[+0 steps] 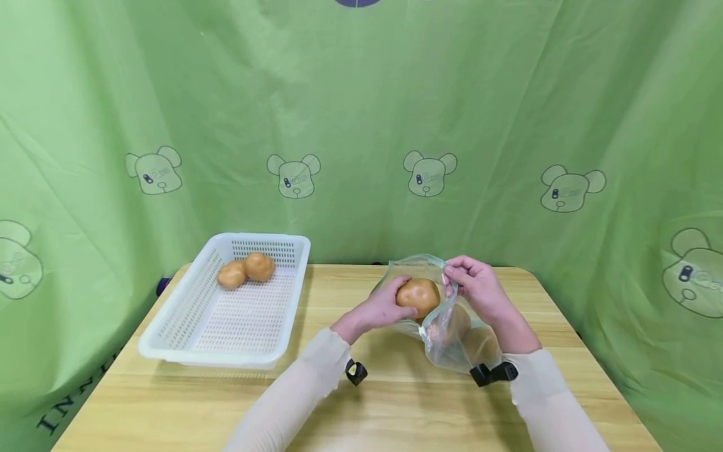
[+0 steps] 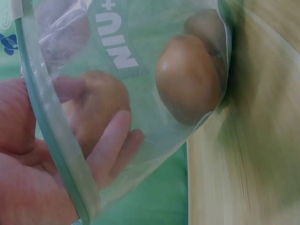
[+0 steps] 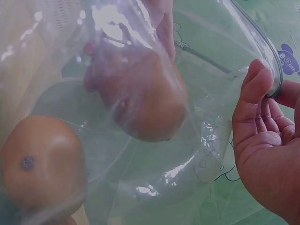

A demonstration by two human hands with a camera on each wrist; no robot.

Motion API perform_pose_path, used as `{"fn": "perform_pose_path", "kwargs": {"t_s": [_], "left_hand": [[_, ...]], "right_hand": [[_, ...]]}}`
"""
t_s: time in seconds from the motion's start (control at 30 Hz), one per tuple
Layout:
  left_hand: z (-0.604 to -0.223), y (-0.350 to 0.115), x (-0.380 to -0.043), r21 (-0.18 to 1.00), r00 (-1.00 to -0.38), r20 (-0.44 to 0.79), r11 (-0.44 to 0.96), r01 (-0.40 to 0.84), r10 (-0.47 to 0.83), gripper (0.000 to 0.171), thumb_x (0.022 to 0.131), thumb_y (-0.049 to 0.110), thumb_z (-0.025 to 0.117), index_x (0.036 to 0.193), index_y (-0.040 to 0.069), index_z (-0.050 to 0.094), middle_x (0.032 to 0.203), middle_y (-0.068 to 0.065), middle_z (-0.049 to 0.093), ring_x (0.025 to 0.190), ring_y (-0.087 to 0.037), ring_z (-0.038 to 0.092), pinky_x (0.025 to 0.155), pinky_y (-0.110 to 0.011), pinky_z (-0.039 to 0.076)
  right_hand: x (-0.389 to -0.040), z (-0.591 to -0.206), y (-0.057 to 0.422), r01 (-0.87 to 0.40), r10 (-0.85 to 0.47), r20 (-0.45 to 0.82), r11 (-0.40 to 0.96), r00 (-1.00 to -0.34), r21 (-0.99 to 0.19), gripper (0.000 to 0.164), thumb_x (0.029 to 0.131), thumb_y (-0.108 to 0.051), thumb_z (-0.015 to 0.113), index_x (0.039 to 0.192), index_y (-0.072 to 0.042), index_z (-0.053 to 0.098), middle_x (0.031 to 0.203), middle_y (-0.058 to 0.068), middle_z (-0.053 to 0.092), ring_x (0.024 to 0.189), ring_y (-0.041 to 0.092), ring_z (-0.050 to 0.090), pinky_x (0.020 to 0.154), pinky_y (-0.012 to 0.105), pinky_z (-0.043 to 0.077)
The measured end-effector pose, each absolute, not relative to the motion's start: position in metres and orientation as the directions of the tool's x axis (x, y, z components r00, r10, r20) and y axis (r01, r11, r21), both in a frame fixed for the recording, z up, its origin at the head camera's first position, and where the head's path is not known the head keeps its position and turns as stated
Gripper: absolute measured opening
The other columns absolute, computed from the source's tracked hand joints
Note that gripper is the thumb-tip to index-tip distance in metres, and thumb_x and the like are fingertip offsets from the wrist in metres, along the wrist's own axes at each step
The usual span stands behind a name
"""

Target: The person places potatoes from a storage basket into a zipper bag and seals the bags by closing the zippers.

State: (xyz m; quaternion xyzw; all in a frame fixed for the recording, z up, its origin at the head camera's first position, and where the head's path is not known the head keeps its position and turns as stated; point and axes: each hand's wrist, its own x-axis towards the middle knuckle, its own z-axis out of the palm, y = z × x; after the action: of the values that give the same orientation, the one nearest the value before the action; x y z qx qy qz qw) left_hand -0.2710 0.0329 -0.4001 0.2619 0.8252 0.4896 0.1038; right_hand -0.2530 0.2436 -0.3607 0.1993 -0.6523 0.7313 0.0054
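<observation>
A clear zip bag (image 1: 435, 348) with a green rim sits on the table, its mouth spread. Just inside that mouth, my left hand (image 1: 385, 302) grips a smooth brown potato (image 1: 418, 297); in the left wrist view its fingers (image 2: 110, 145) show through the plastic. My right hand (image 1: 477, 285) pinches the rim on the right side, thumb and fingers together in the right wrist view. Deeper in the bag lie more potatoes (image 2: 187, 79), blurred by the plastic in the head view. Two potatoes (image 1: 260, 267) lie together in a white basket (image 1: 290, 301).
The basket stands on the left of the wooden table (image 1: 390, 408), apart from the bag. A green curtain (image 1: 361, 94) with bear-head prints hangs behind and at both sides. Black wrist mounts (image 1: 494, 374) are strapped over the pale sleeves.
</observation>
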Motion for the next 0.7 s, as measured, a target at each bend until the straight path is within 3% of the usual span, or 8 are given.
{"fn": "perform_pose_path", "kwargs": {"t_s": [0.13,0.37,0.57,0.7], "left_hand": [[-0.398,0.034,-0.271,0.863,-0.849,0.078,0.391,0.320,0.523,0.075,0.080,0.003,0.068,0.146,0.005,0.031,0.132,-0.017,0.050,0.108,-0.024,0.056,0.091,-0.033,0.045],[-0.394,0.038,-0.274,0.908,-0.858,0.062,0.328,0.261,0.510,0.058,0.084,-0.002,0.064,0.138,0.004,0.044,0.122,-0.017,0.058,0.096,-0.020,0.062,0.074,-0.022,0.052],[-0.389,0.033,-0.272,0.879,-0.784,0.124,0.299,0.371,0.608,0.033,0.088,0.002,0.063,0.120,0.000,0.059,0.118,-0.016,0.061,0.099,-0.018,0.061,0.080,-0.021,0.050],[-0.376,0.018,-0.268,0.872,-0.747,0.125,0.286,0.396,0.653,0.026,0.090,0.007,0.063,0.115,0.004,0.062,0.113,-0.011,0.063,0.095,-0.012,0.060,0.080,-0.021,0.050]], "right_hand": [[-0.253,-0.359,0.243,-0.274,-0.257,0.304,-0.145,-0.917,-0.951,0.021,0.096,0.002,0.048,0.091,-0.010,0.064,0.074,0.002,0.062,0.059,0.009,0.057,0.054,0.019,0.050],[-0.253,-0.356,0.244,-0.292,-0.252,0.326,-0.165,-0.911,-0.942,0.017,0.096,0.003,0.048,0.092,-0.004,0.063,0.073,0.002,0.062,0.058,0.009,0.058,0.053,0.019,0.050],[-0.252,-0.355,0.245,-0.298,-0.227,0.342,-0.207,-0.912,-0.932,0.019,0.096,0.003,0.048,0.091,-0.006,0.064,0.072,0.003,0.062,0.058,0.010,0.058,0.053,0.019,0.050],[-0.251,-0.356,0.247,-0.298,-0.209,0.346,-0.230,-0.915,-0.926,0.016,0.095,0.004,0.048,0.092,-0.002,0.062,0.072,0.003,0.062,0.058,0.010,0.058,0.053,0.019,0.050]]}}
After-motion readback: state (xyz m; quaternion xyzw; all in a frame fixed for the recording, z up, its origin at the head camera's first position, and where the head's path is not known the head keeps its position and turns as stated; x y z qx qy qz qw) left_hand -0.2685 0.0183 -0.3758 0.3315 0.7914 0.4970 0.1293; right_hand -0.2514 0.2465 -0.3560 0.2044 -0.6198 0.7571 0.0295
